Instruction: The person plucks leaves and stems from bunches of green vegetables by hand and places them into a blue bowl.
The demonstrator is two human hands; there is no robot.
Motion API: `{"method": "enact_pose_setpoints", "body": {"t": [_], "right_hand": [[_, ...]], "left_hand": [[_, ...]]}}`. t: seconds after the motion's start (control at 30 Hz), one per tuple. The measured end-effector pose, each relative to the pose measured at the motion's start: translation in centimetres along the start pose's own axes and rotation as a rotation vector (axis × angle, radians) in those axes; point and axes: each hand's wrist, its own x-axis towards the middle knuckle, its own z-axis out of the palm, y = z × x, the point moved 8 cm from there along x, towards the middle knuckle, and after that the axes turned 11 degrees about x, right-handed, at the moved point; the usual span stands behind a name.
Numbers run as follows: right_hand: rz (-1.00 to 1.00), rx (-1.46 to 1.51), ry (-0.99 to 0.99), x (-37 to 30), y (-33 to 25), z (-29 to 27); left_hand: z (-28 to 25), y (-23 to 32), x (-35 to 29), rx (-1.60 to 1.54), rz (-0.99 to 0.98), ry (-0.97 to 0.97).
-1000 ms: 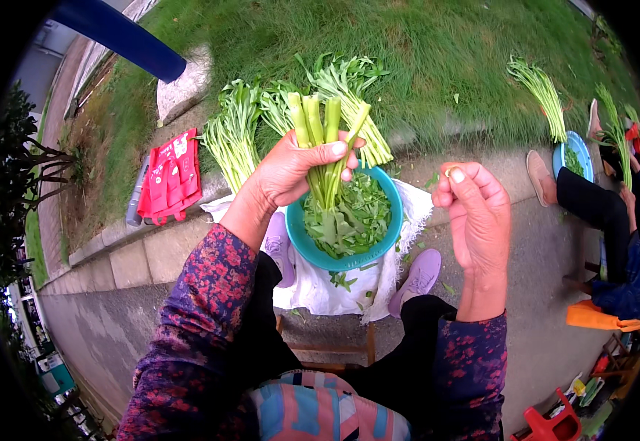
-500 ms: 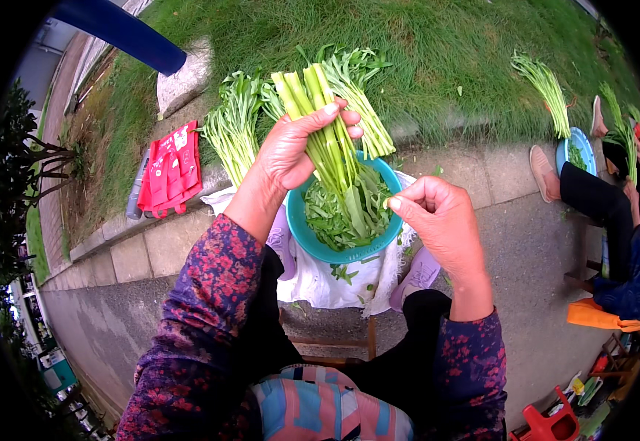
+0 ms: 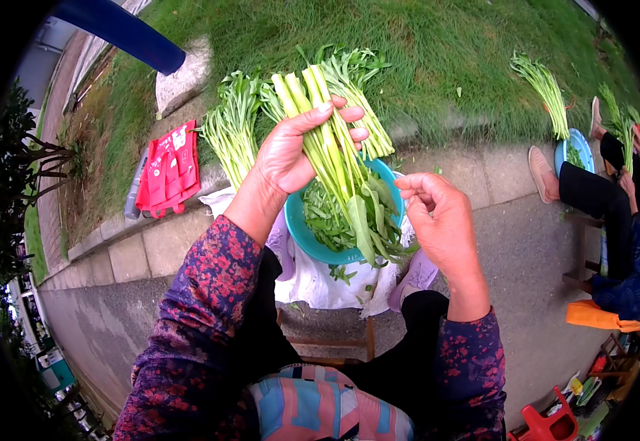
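My left hand (image 3: 294,147) grips a bunch of long green vegetable stalks (image 3: 338,165), cut ends up, leaves hanging over a teal bowl (image 3: 301,231). The bowl holds picked green leaves and sits on a white cloth (image 3: 320,283) between my knees. My right hand (image 3: 437,220) is just right of the bunch, fingers curled at the leafy part, its thumb and forefinger pinched near a leaf. Whether it holds a leaf is unclear.
More green stalks (image 3: 232,128) lie on the kerb and grass behind the bowl. A red bag (image 3: 169,169) lies to the left. On the right a seated person (image 3: 614,206) works with another blue bowl (image 3: 573,151) and stalks (image 3: 544,84). A wooden stool (image 3: 335,345) is under me.
My left hand has raised and turned the bunch so its leaves hang over the bowl. My right hand has come down and in from the right toward the leafy end.
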Motion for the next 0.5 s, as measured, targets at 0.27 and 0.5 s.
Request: {"method": "enact_pose_setpoints", "body": {"t": [0.27,0.5], "right_hand": [[0.015,0.118,0.078,0.4,-0.7,1.5],[0.109,0.103,0.005,0.6,0.6,1.5]], "left_hand": [[1.3,-1.3,0.3,0.076,-0.013,0.004],[2.9,-1.8,-0.1,0.119,-0.066,-0.026]]}}
